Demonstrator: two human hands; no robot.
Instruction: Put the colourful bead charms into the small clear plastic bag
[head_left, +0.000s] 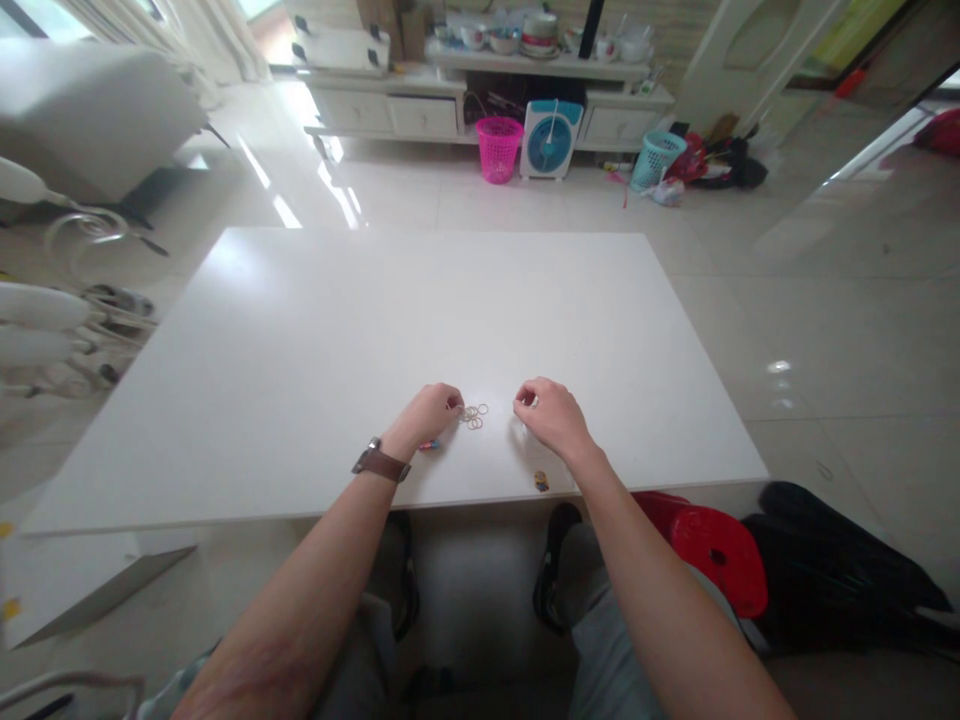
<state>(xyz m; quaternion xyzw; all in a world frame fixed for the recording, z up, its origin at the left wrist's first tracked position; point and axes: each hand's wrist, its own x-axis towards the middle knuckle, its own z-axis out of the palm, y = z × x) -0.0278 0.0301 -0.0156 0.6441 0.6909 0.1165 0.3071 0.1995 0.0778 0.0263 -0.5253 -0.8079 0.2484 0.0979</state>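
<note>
Several thin tan rings that look like rubber bands [473,417] lie in a small loose cluster on the white table [420,310]. My left hand [435,412] is at their left edge, thumb and fingers pinched together on one of the bands. My right hand [553,412] is to the right of the cluster and apart from it, its fingers closed in a pinch; a small pale bit shows there, too small to name. A small red and blue item [429,445] lies beside my left wrist. Below my right hand is a small yellow and blue cartoon figure [541,481], close to the table's near edge.
A red plastic stool [720,560] stands under the near right edge, beside a black bag-like heap [840,570]. Beyond the table are a pink basket [499,150], a blue box fan [551,140] and a white cabinet [424,117]. White chairs [41,307] stand at left.
</note>
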